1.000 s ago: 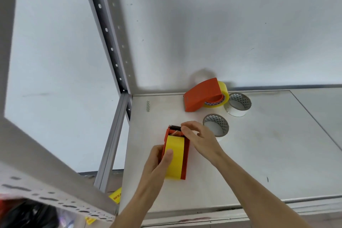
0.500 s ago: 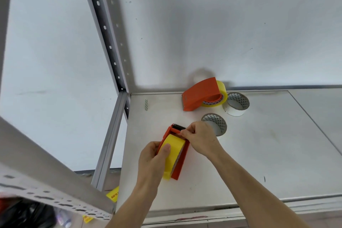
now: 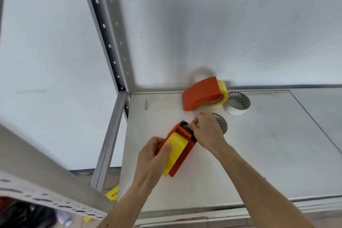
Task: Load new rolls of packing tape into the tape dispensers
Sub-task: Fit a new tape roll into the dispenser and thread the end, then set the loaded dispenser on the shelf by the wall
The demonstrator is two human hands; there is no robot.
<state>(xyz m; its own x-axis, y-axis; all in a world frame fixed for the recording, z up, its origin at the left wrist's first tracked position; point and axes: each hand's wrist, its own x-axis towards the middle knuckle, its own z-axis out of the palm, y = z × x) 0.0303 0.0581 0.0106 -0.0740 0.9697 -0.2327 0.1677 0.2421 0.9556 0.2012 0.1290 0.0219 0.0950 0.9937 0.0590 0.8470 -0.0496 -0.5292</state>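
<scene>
Left hand [image 3: 154,155] grips the yellow roll [image 3: 174,151] seated in the dispenser [image 3: 182,155] on the desk [image 3: 259,153]. Right of the roll, right hand [image 3: 206,131] pinches at the blade end; the tape could snag there and tear.

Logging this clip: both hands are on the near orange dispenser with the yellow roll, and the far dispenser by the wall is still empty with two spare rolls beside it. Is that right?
Not quite. In the head view the far dispenser by the wall already carries a yellow roll. The rest holds: the left hand and right hand are on the near dispenser, and two spare rolls lie beside the far one.
</scene>
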